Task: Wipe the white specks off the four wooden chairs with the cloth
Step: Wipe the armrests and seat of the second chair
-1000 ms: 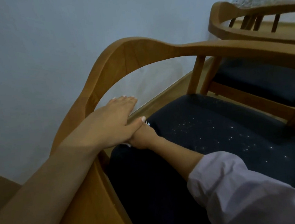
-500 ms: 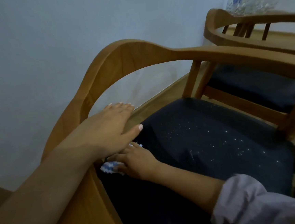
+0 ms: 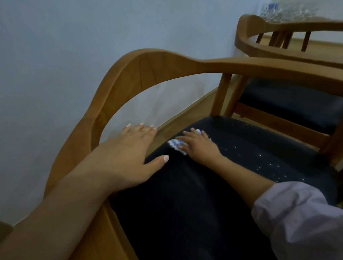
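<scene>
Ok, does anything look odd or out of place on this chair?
Yes: white specks lie scattered over the dark seat cushion, to the right of the right hand, which presses the cloth flat. They stand out as debris on the fabric. Nothing else looks askew.

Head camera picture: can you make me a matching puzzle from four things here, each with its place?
Things: 1 left hand; 2 cloth; 3 white specks; 4 far chair.
Places: a under the right hand; b scattered on the dark seat; c beyond the near chair; d flat at the seat's edge, fingers straight.
Pairs: 1-d, 2-a, 3-b, 4-c.
</scene>
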A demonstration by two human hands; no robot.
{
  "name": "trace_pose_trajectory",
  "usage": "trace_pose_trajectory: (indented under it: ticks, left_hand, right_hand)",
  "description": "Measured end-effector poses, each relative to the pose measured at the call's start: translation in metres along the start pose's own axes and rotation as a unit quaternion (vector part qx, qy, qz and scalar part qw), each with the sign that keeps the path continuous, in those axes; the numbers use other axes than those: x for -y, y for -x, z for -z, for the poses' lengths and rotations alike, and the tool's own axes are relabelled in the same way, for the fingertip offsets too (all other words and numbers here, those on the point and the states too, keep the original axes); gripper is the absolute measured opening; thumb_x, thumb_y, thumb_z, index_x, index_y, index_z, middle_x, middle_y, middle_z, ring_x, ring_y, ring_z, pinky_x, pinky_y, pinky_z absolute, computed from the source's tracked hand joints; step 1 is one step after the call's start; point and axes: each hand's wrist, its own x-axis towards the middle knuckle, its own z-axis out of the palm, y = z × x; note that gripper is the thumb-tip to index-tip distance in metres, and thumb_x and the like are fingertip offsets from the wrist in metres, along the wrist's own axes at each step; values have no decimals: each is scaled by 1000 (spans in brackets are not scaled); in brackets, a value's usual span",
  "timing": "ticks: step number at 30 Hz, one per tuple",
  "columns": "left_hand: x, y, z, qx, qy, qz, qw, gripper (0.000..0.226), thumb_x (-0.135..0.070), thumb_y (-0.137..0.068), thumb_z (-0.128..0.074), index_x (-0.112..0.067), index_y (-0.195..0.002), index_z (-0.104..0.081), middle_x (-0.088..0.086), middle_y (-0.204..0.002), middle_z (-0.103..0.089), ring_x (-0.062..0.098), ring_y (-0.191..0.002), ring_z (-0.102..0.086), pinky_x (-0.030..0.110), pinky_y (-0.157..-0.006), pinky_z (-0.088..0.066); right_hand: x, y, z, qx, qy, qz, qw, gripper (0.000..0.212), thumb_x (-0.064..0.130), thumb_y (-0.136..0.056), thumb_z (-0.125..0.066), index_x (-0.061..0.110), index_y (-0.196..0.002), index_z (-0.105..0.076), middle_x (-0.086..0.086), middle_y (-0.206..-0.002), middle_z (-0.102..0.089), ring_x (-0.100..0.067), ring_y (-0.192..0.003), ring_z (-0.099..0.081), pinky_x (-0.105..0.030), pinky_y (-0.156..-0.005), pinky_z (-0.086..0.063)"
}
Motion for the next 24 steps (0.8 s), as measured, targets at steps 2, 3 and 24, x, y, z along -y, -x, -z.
trace_pose_trajectory:
  ticks: [2, 3, 24]
  left_hand:
    - [0, -1, 0, 6, 4, 3, 1000, 74, -60, -91, -27, -29, -150, 6, -8, -158, 6, 14, -144, 10, 32, -115, -7]
    - [0, -2, 0, 8, 3, 5, 1000, 75, -61, -91, -27, -29, -150, 6, -8, -158, 6, 14, -144, 9, 33, -115, -7]
    - [3, -17, 2, 14, -12, -7, 1000, 77, -59, -92, -25, -24, -148, 16, -7, -157, 17, 7, -142, 15, 17, -100, 9]
  right_hand:
    - [-27, -1, 9, -8, 10, -52, 999, 43, 39, -102, -36, 31, -144, -41, -2, -155, -31, -24, -147, -14, -44, -117, -7]
    - [-39, -2, 13, -10, 15, -76, 997, 44, 39, -102, -35, 30, -145, -39, -3, -155, -31, -24, -147, -14, -44, -117, -7]
    - [46, -8, -8, 38, -48, 143, 988, 41, 31, -99, -46, 23, -139, -50, -2, -148, -43, -21, -141, -27, -39, -113, -16]
